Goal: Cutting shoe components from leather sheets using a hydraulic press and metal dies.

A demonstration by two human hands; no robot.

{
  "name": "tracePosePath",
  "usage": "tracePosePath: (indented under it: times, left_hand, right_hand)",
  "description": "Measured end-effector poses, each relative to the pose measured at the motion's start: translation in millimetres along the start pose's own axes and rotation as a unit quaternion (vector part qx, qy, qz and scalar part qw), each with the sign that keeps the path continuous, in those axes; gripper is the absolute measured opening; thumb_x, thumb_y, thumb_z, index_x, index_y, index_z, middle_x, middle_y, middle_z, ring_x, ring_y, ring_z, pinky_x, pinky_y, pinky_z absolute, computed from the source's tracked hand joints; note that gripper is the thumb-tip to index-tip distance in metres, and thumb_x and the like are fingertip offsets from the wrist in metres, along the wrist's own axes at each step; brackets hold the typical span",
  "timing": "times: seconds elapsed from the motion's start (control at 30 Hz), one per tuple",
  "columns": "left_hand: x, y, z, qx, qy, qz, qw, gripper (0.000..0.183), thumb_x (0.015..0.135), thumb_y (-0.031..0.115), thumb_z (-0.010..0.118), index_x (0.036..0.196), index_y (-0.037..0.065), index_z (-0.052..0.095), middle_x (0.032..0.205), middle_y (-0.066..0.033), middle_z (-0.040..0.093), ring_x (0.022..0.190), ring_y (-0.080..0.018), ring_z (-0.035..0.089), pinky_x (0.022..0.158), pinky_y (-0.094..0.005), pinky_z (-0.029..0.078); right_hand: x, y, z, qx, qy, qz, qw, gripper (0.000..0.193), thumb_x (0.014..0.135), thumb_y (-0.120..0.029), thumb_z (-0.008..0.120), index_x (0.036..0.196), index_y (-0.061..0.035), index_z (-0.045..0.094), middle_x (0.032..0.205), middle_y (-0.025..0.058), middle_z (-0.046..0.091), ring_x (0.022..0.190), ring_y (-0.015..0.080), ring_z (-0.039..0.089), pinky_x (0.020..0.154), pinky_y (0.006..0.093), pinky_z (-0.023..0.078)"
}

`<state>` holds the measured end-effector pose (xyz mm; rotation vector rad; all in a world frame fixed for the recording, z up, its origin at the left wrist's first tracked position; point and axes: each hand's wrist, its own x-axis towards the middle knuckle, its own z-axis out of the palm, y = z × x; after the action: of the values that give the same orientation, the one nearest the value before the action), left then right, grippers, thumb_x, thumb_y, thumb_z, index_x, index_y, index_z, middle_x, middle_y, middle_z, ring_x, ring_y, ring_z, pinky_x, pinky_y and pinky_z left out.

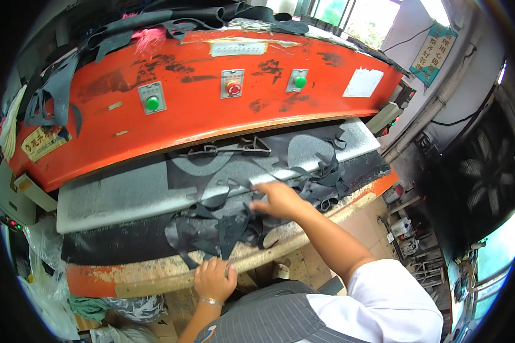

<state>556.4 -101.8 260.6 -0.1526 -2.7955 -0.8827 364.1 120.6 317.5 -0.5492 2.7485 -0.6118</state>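
My right hand (280, 200) reaches over a tangle of black leather-like offcuts (234, 226), its fingers apart and slightly blurred. Thin strips lie right by its fingertips; it does not visibly grip any. My left hand (214, 280) is closed over the front rail (154, 286) of the press bed, close to the end of a hanging strip. Behind the offcuts, a black cut-out sheet (274, 150) lies on the pale cutting board (114, 191), with large rounded openings in it. A metal cutting die (254, 146) stands on the sheet near the press head.
The orange press head (194, 114) spans the bed, carrying two green buttons (152, 103) and a red one (233, 87). Black scraps (194, 20) are heaped on top of it. Plastic bags (46, 246) sit at left. A large black fan (475, 177) and a cluttered rack (412, 240) stand at right.
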Motion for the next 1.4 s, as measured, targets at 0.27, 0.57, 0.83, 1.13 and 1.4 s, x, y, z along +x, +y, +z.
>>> tracePosePath:
  times: [0.27, 0.57, 0.83, 1.13, 1.4]
  left_hand:
    - [-25, 23, -15, -0.059, -0.027, -0.025, 0.998, 0.019, 0.072, 0.018, 0.068, 0.089, 0.011, 0.068, 0.091, -0.0056, 0.066, 0.083, -0.0276, 0.06, 0.075, -0.0388, 0.047]
    - [105, 6, -46, -0.013, 0.159, -0.14, 0.977, 0.033, 0.085, 0.01, 0.057, 0.114, -0.004, 0.058, 0.115, -0.0185, 0.059, 0.109, -0.0309, 0.056, 0.099, -0.0396, 0.04]
    - [194, 117, 41, -0.667, -0.184, -0.241, 0.681, 0.056, 0.09, 0.038, 0.062, 0.127, -0.002, 0.047, 0.103, -0.0144, 0.063, 0.086, -0.0227, 0.067, 0.079, -0.0397, 0.057]
    - [206, 206, 122, -0.786, 0.151, -0.256, 0.542, 0.027, 0.097, 0.023, 0.054, 0.115, 0.004, 0.051, 0.102, -0.012, 0.064, 0.085, -0.0223, 0.065, 0.082, -0.0406, 0.056]
    - [226, 118, 176, -0.586, -0.069, -0.099, 0.801, 0.056, 0.103, 0.046, 0.031, 0.134, 0.002, 0.048, 0.133, -0.0163, 0.054, 0.124, -0.0287, 0.05, 0.108, -0.0408, 0.033]
  right_hand:
    - [132, 47, 3, -0.127, 0.035, 0.178, 0.975, 0.105, 0.065, -0.055, 0.08, 0.147, -0.0165, 0.028, 0.15, 0.0276, 0.028, 0.141, 0.0409, 0.024, 0.107, 0.0533, 0.028]
    - [99, 87, -1, -0.057, 0.137, -0.193, 0.97, 0.075, 0.058, -0.029, 0.086, 0.125, -0.016, 0.055, 0.129, 0.0202, 0.047, 0.113, 0.0347, 0.047, 0.094, 0.0426, 0.042]
    - [23, 137, -111, -0.021, 0.104, -0.477, 0.873, 0.06, 0.063, -0.014, 0.077, 0.119, -0.026, 0.06, 0.135, 0.0161, 0.047, 0.12, 0.0334, 0.051, 0.102, 0.0467, 0.04]
    - [-56, 166, -106, 0.146, 0.001, -0.193, 0.97, 0.1, 0.068, -0.058, 0.078, 0.145, -0.0103, 0.035, 0.142, 0.0415, 0.022, 0.132, 0.0561, 0.029, 0.108, 0.0545, 0.029]
    - [-11, 210, -95, 0.082, 0.028, -0.152, 0.984, 0.07, 0.061, -0.026, 0.086, 0.124, -0.0151, 0.059, 0.133, 0.0266, 0.042, 0.122, 0.0429, 0.041, 0.102, 0.0452, 0.038]
